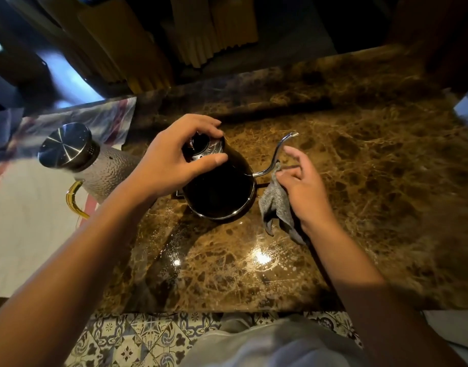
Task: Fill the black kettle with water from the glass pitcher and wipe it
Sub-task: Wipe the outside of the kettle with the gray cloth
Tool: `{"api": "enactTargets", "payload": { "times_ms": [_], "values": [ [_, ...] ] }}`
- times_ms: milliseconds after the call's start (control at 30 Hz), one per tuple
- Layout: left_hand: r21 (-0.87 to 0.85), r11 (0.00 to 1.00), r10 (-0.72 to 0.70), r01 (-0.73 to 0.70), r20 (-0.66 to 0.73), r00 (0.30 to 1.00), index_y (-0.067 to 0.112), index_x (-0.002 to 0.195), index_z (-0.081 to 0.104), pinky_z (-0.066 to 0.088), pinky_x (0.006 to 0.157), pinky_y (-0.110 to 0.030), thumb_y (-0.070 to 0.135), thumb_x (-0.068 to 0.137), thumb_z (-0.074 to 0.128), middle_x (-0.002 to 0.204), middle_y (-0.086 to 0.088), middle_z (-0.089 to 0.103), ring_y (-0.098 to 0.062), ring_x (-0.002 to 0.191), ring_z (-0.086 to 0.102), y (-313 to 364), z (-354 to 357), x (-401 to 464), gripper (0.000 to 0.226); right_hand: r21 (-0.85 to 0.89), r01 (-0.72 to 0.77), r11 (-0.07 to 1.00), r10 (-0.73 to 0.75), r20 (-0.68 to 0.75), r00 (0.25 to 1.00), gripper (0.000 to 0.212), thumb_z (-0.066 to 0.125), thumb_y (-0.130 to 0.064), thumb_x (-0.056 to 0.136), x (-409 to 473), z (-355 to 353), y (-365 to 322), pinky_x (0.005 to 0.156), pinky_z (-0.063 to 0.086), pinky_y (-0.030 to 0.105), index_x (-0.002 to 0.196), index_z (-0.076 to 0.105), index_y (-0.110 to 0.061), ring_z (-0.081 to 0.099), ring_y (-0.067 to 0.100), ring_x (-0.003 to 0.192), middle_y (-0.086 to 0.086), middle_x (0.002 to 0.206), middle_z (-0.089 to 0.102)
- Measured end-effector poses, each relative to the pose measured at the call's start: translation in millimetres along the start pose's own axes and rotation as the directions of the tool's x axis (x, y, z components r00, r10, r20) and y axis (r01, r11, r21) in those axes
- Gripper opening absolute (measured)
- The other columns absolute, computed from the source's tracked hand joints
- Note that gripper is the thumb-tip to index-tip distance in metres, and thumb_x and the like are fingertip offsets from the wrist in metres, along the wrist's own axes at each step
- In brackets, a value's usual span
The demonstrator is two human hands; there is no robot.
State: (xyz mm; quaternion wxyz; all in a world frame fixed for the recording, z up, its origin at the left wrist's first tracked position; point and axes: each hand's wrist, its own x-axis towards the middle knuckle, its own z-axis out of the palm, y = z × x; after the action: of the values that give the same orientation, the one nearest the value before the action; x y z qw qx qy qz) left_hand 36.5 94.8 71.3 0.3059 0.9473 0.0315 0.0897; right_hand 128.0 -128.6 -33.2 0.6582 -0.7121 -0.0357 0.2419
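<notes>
Grey cloth (276, 205) hangs from the right hand (301, 178), pinched against the thin spout (276, 154) of the black kettle (219, 192), the other fingers fanned loose. The left hand (169, 157) reaches in from the other side and clamps its fingers and thumb around the kettle's lid (203, 151), steadying it. The kettle stands on the brown marble counter (360, 181), with the glass pitcher (95, 165) capped and set down just to its left. Filling looks finished, though the water level cannot be seen; wiping is under way at the spout, with the body seemingly left to do.
</notes>
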Motion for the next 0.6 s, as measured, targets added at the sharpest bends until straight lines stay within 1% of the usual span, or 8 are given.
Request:
{"api": "enactTargets", "payload": {
  "times_ms": [67,100,200,300,367,433,500,600],
  "values": [
    [0.018,0.998,-0.055,0.055,0.019,0.998,0.025,0.138,0.055,0.041,0.105,-0.018,0.044,0.088,0.075,0.141,0.015,0.052,-0.003,0.132,0.049,3,-1,0,0.057,-0.114,0.096,0.989,-0.087,0.084,0.993,0.029,0.061,-0.014,0.101,6,2,-5,0.079,0.059,0.051,0.122,0.068,-0.033,0.067,0.026,0.085,0.016,0.109,0.071],
    [0.029,0.997,-0.072,0.071,0.031,0.997,0.027,0.14,0.052,0.04,0.106,-0.02,0.046,0.087,0.074,0.142,0.017,0.049,-0.003,0.134,0.046,4,-2,0,0.06,-0.164,0.144,0.976,-0.127,0.107,0.986,0.024,0.062,-0.015,0.101,7,2,-7,0.078,0.059,0.049,0.116,0.071,-0.032,0.066,0.02,0.084,0.015,0.106,0.073],
    [0.109,0.993,-0.051,0.043,0.072,0.996,0.026,0.141,0.053,0.037,0.117,-0.033,0.041,0.09,0.072,0.148,0.013,0.048,-0.005,0.144,0.036,6,-7,2,0.056,-0.204,0.21,0.956,-0.172,0.188,0.967,0.021,0.066,-0.013,0.099,5,-4,-4,0.084,0.055,0.026,0.103,0.072,-0.033,0.07,0.003,0.089,-0.009,0.099,0.074],
    [0.201,0.979,-0.034,0.014,0.097,0.995,0.032,0.143,0.053,0.041,0.116,-0.046,0.04,0.094,0.067,0.156,0.009,0.041,-0.011,0.146,0.036,7,-7,0,0.052,-0.164,0.23,0.959,-0.18,0.272,0.945,0.025,0.069,-0.006,0.096,-15,-9,11,0.072,0.05,0.017,0.093,0.071,-0.031,0.065,0.001,0.076,-0.016,0.083,0.071],
    [0.209,0.978,-0.021,-0.003,0.112,0.994,0.038,0.144,0.052,0.041,0.116,-0.05,0.039,0.095,0.066,0.16,0.009,0.035,-0.014,0.148,0.033,6,-5,-3,0.05,-0.164,0.258,0.952,-0.2,0.305,0.931,0.023,0.071,-0.006,0.095,-31,-4,23,0.072,0.053,0.024,0.097,0.073,-0.029,0.065,0.008,0.08,-0.011,0.09,0.07],
    [0.18,0.984,-0.032,0.008,0.128,0.991,0.041,0.143,0.052,0.039,0.117,-0.05,0.037,0.096,0.066,0.163,0.012,0.031,-0.013,0.151,0.03,6,-5,-5,0.049,-0.179,0.268,0.946,-0.202,0.318,0.926,0.018,0.072,-0.01,0.095,-41,4,32,0.085,0.055,0.038,0.106,0.074,-0.025,0.066,0.023,0.094,0.004,0.104,0.067],
    [0.155,0.988,-0.042,0.02,0.14,0.989,0.041,0.142,0.053,0.039,0.117,-0.049,0.034,0.096,0.068,0.164,0.014,0.03,-0.012,0.151,0.031,8,-7,-4,0.049,-0.156,0.256,0.954,-0.198,0.312,0.929,0.016,0.073,-0.013,0.095,-45,7,35,0.091,0.056,0.047,0.109,0.074,-0.022,0.065,0.03,0.099,0.008,0.106,0.066],
    [0.14,0.99,-0.033,0.013,0.139,0.99,0.038,0.139,0.056,0.042,0.115,-0.05,0.032,0.094,0.07,0.162,0.013,0.034,-0.013,0.148,0.036,9,-8,-2,0.047,-0.163,0.265,0.95,-0.206,0.306,0.93,0.016,0.074,-0.014,0.094,-44,5,33,0.089,0.058,0.045,0.109,0.075,-0.02,0.067,0.028,0.096,0.008,0.105,0.068]
  ]
}}
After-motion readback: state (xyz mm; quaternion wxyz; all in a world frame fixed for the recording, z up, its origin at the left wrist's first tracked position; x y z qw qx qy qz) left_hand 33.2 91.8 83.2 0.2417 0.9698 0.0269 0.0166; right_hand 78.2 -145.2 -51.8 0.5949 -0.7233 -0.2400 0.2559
